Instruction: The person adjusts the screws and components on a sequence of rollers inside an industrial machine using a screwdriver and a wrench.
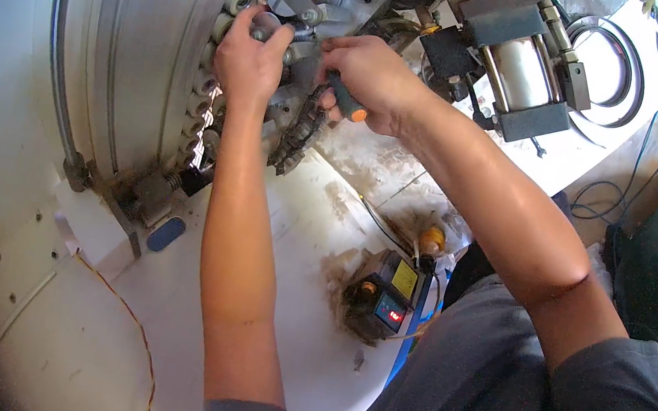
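Gripping noted on both sides. A small grey metal fitting (267,28) on the machine face (138,43) is pinched by the left hand (249,61). An orange-and-black tool handle (345,100) is enclosed by the right hand (372,78), long axis pointing up-left toward the fitting, just beside the left hand. A toothed sprocket (299,133) sits directly below.

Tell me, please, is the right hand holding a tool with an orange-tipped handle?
Yes, the right hand is closed around a dark handle with an orange end.
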`<state>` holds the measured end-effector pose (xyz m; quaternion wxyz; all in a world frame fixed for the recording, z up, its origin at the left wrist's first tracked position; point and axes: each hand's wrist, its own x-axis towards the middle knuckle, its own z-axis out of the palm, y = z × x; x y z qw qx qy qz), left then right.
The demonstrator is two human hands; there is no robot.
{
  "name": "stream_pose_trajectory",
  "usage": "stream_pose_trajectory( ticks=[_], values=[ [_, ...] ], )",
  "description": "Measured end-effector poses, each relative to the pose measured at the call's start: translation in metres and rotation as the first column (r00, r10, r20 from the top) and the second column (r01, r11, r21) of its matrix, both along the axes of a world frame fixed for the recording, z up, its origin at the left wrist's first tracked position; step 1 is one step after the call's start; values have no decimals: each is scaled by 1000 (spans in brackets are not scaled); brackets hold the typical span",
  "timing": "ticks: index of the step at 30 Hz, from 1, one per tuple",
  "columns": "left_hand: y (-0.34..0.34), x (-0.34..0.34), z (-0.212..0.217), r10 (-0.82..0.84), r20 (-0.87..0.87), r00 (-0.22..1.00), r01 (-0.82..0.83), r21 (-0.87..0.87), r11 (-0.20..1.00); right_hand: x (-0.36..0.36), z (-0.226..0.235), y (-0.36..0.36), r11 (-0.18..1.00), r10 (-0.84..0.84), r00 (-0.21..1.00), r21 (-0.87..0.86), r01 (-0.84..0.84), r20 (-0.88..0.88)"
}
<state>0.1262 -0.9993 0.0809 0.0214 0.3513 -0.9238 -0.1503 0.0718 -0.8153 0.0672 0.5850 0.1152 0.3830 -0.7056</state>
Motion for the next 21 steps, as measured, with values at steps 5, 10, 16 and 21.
stream_pose_trajectory(
  ticks=[5,10,16,21],
  values=[
    [-2,3,2,-39,-82,996,36,-48,998,9,16,0,997,-45,998,-66,42,-48],
    [-4,7,4,-44,-30,999,43,-32,999,10,31,6,999,6,996,-46,-11,-93],
    [-6,5,2,-62,-42,997,61,-29,998,4,7,0,998,43,997,-50,-46,-63],
    [-3,2,6,-44,-46,998,44,-19,999,6,9,1,997,40,993,-56,-46,-115]
  ],
)
